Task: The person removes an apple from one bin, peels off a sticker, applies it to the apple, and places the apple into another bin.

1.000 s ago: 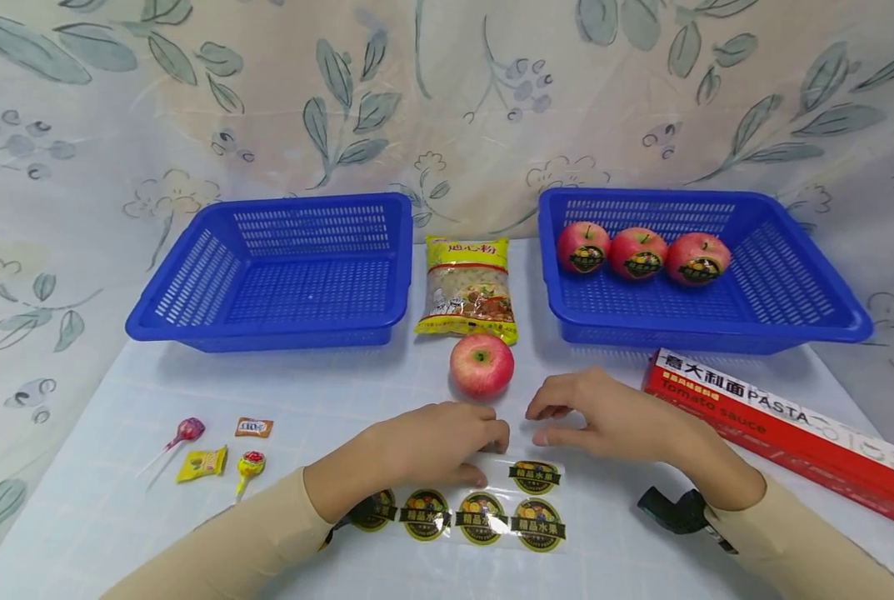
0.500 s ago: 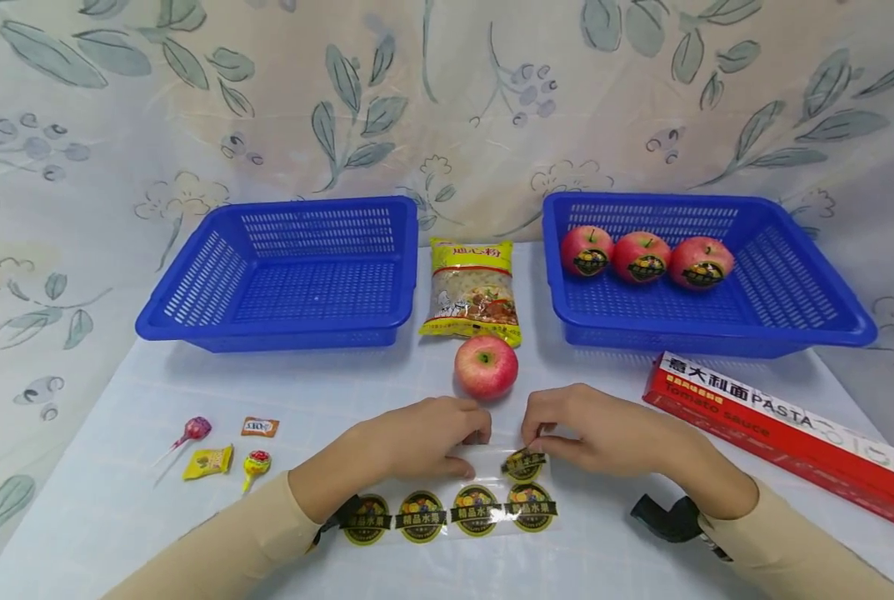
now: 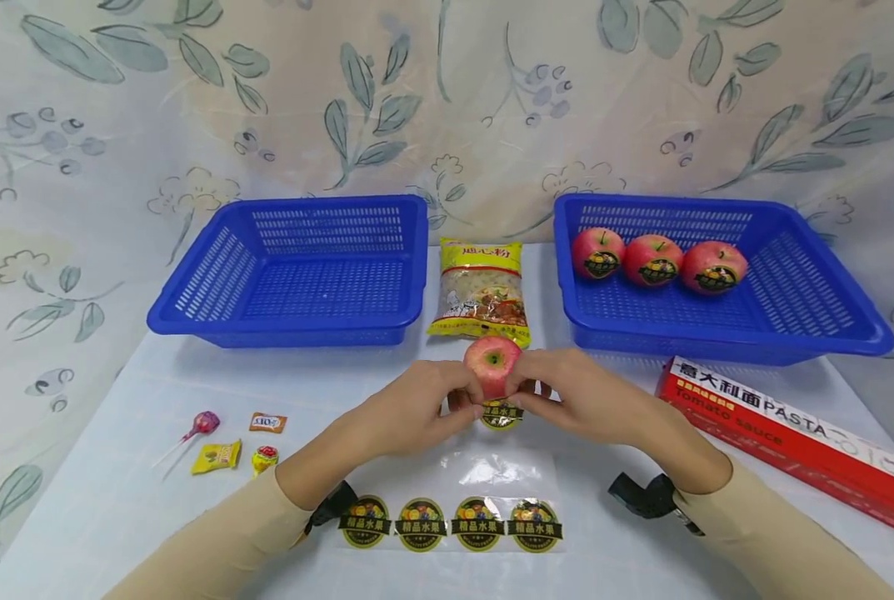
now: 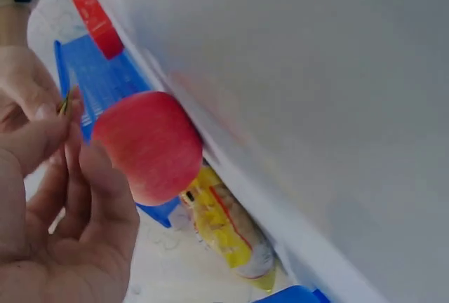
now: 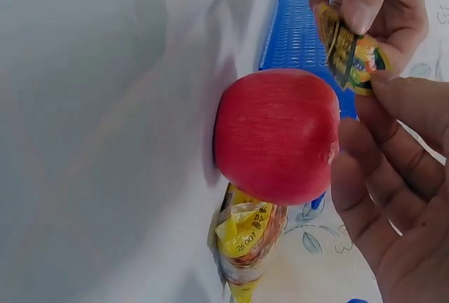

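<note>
Two hands, left hand and right hand, are pinching a fruit sticker against the bare apple mid-table, so pressing it flat looks next.

Apple: smooth, glossy red skin. Sticker: glossy printed film. Baskets: perforated blue plastic. Pasta box: red card. Table cover: matt pale sheet
</note>
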Motion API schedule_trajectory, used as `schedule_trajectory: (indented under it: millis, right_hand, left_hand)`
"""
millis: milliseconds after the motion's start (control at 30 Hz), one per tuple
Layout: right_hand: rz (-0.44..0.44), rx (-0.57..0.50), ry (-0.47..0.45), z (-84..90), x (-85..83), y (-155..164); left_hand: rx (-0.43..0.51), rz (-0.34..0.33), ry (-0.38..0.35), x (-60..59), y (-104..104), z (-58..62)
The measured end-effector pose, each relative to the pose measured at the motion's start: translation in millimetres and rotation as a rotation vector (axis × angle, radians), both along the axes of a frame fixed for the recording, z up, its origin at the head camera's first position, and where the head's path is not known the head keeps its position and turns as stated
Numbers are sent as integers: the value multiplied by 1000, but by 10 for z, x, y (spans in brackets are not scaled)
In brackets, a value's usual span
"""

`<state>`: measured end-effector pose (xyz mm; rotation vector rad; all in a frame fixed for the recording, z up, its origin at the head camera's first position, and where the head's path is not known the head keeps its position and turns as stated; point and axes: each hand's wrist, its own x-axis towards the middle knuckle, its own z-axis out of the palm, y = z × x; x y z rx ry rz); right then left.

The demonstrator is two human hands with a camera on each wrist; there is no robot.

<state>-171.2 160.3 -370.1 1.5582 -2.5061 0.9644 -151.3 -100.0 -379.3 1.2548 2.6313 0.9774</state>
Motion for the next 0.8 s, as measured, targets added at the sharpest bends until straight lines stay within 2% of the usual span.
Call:
schedule_trajectory:
  millis: [133,267,500,800]
  right_hand:
    - [-62,-14,103,-20,-25,-42]
    - [-154,-16,159,-63,-47,-53]
    - [-203,-46,174,-148,-76,8]
    - [-227,28,95,-157,-65,-13]
  left_hand:
    - [-8,109,107,-18,11,-38]
    - [-2,192,157,-54,24,-59]
    - [-28,201,144,-106,68,-65]
    - [-95,224,146,-140,81,-64]
